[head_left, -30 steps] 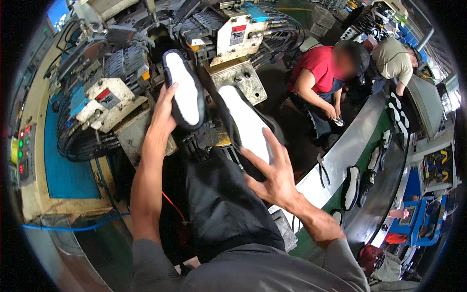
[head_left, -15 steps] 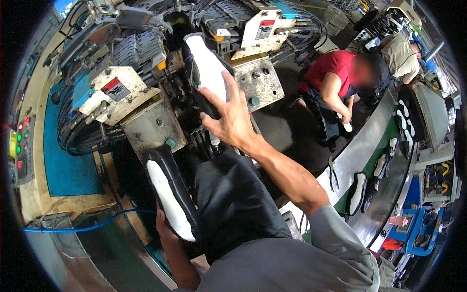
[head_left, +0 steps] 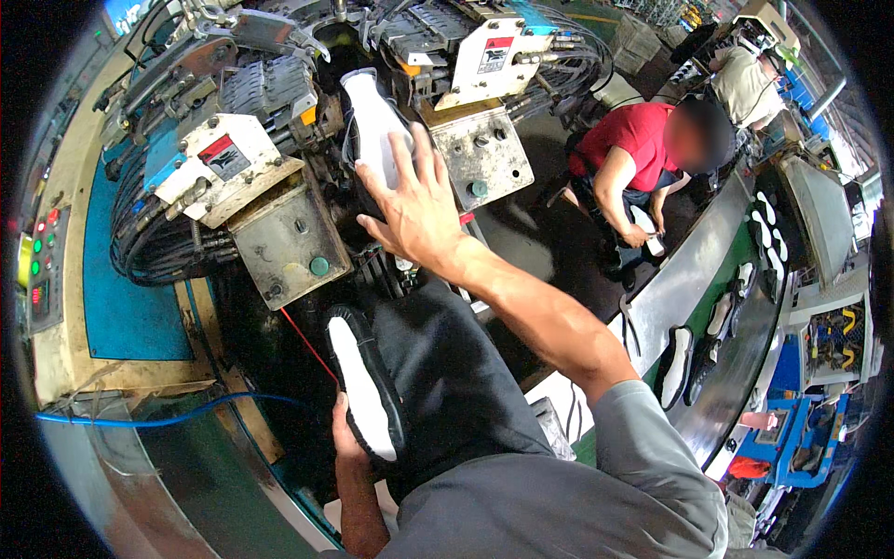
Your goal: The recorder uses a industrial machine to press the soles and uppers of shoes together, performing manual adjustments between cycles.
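My left hand (head_left: 347, 436) grips a black shoe upper (head_left: 358, 389) with a white sole-shaped board facing up, held beside my left thigh. Only part of that hand shows; the shoe covers its fingers. My right hand (head_left: 415, 207) reaches forward with spread fingers and lies on a second shoe upper (head_left: 369, 104), also white-bottomed. That one sits in the machine's middle, between two metal clamp heads, and my fingers cover its near end. The left clamp head (head_left: 212, 166) and the right clamp head (head_left: 480, 65) stand on either side.
Metal boxes with green buttons, one left (head_left: 289, 244) and one right (head_left: 482, 154), flank the machine. At right, a curved conveyor (head_left: 712, 298) carries several shoe uppers and a pair of pincers (head_left: 629, 326). A co-worker in red (head_left: 626, 142) bends over a shoe beyond it. A blue hose (head_left: 177, 421) crosses at left.
My left hand has brought its shoe rightward, against my thigh. The right hand has shifted slightly left and forward, its fingers now lying farther over the white bottom of the shoe in the machine.
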{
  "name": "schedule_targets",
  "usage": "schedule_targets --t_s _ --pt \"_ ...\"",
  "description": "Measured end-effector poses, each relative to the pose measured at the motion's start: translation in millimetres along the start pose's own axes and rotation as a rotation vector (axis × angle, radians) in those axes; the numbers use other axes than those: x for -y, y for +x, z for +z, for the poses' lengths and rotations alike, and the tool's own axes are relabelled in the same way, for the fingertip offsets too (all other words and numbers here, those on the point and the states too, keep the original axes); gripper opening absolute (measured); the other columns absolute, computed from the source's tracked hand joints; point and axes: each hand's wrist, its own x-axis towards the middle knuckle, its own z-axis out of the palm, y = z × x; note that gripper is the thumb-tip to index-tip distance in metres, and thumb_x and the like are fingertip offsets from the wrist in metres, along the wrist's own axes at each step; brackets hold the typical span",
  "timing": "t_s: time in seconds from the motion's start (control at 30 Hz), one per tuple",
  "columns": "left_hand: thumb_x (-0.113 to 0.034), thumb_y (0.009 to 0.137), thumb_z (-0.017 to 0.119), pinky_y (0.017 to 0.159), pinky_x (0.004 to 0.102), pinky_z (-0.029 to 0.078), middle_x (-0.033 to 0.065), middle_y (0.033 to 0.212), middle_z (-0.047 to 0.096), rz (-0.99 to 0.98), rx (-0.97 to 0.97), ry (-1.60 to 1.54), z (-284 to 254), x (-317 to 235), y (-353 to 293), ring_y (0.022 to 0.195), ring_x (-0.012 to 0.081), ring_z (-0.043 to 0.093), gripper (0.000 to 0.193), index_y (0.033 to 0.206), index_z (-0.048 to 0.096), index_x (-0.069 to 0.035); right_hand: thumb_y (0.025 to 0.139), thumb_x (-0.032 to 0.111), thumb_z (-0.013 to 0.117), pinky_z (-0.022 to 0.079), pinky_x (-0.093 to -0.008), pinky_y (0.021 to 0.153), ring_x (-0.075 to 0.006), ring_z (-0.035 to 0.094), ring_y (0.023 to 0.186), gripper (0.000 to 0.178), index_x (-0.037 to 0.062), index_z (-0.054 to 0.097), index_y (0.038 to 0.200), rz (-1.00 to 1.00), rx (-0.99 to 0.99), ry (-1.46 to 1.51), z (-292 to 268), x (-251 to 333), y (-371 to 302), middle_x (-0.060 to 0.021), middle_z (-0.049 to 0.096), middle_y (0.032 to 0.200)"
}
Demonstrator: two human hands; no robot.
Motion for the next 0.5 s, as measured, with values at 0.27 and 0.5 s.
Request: schedule_targets --t_s 0.27,0.5 --pt "-0.055 0.109 0.051 0.090 0.0489 0.063 0.0195 0.119 0.076 -0.033 0.045 0.042 25.9 9.7 1.1 0.099 0.0384 0.076 0.064 0.143 0.061 -0.001 0.090 0.044 0.083 0.061 -0.0604 0.100 -0.0604 0.040 0.145 0.078 0.0170 0.053 0.157 -0.019 0.222 -0.014 -10.5 -8.6 7.2 -0.0265 0.045 0.161" --pt "-0.050 0.110 0.054 0.096 0.0456 0.060 0.0136 0.127 0.074 -0.051 0.057 0.059 19.3 20.5 47.3 0.109 0.0318 0.073 0.058 0.146 0.061 -0.006 0.089 0.043 0.085 0.066 -0.0581 0.091 -0.0652 0.043 0.140 0.077 0.0163 0.054 0.155 -0.039 0.175 -0.042 20.2 -22.7 80.0 -0.0291 0.047 0.156"
